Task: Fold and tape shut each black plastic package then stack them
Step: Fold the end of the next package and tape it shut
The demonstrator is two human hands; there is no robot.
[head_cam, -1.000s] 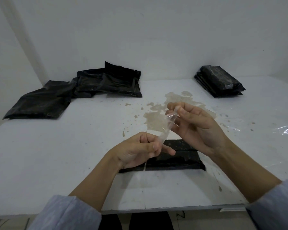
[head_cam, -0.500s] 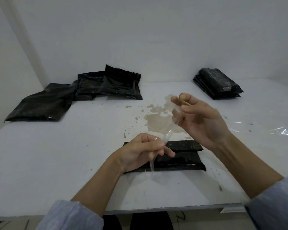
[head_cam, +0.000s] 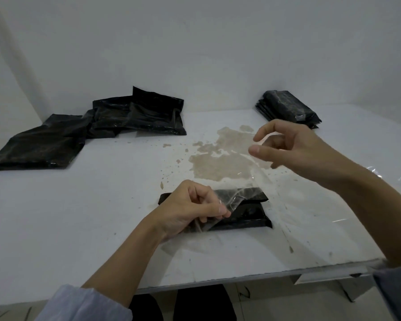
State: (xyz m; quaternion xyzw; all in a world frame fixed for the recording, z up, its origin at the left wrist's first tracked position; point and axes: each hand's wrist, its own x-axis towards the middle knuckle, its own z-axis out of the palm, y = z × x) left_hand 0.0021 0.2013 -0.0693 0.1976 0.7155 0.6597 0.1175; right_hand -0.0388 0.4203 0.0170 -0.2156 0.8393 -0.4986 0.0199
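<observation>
Tape strip (head_cam: 234, 195) now spread wide betw. hands.
L hand (head_cam: 190, 209) pinches its near end over folded package (head_cam: 243, 215) at table (head_cam: 79, 216) front; R hand (head_cam: 287, 147) lifted, fingers loosely curled, grip on tape unclear.

We see a white table (head_cam: 79, 228) set into a corner of plain white walls (head_cam: 195, 42), its top marked by a tan stain (head_cam: 220, 163) near the middle. Beneath its near edge lies pale floor (head_cam: 276, 304). Light is soft and even.
</observation>
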